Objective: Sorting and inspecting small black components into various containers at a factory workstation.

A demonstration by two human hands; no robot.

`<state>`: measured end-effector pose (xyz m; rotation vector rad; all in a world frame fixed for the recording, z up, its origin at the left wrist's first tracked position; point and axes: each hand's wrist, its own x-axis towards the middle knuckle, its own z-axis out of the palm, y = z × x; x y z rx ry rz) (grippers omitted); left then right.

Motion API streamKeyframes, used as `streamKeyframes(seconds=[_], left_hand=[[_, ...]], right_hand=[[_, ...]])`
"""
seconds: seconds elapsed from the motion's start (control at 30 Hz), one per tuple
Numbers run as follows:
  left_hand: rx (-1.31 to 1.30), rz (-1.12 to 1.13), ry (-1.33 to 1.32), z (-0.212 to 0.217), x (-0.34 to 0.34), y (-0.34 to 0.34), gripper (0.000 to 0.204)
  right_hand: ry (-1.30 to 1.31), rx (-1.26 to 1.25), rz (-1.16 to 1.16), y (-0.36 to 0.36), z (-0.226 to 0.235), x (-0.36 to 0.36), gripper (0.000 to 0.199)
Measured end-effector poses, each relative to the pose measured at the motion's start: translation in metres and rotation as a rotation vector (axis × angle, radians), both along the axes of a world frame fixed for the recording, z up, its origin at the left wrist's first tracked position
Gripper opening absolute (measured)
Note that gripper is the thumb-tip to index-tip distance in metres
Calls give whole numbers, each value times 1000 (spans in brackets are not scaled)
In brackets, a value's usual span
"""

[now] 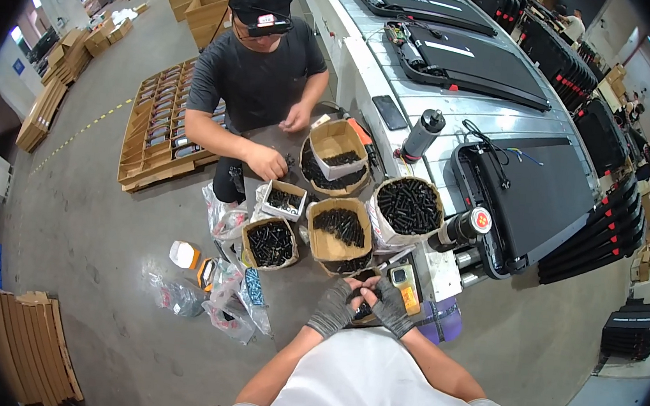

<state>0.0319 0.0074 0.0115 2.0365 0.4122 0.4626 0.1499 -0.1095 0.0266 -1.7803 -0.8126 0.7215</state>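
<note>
We record the gloved left hand [337, 306] and right hand [388, 306] together, fingers bent, any held piece too covered to tell; just beyond, a cardboard box [323, 243] of black parts [341, 224], mostly hiding the container [327, 268] beneath; farther, a co-worker's hand [266, 163], its grip unclear.

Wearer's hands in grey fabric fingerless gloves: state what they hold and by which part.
It cannot be told: the left hand and right hand are close together, obscuring anything gripped between them.

Was a factory assembly hall: conveyor [505, 120] carried flat black units [479, 65]; boxes [326, 246] of small black parts [409, 207], cardboard stacks [25, 346] stood left of it.
</note>
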Motion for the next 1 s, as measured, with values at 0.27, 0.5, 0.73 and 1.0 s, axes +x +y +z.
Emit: streamKeyframes(seconds=[0.27, 0.5, 0.73, 1.0], left_hand=[[-811, 55, 65, 5, -4, 2, 36], [-678, 160, -29, 11, 0, -4, 27], [132, 131, -42, 30, 7, -2, 31], [216, 151, -58, 43, 12, 0, 26]], right_hand=[[7, 16, 11, 5, 14, -6, 18], [111, 51, -47, 11, 15, -6, 15], [213, 50, -106, 18, 29, -5, 18], [441, 108, -190, 20, 25, 0, 18]])
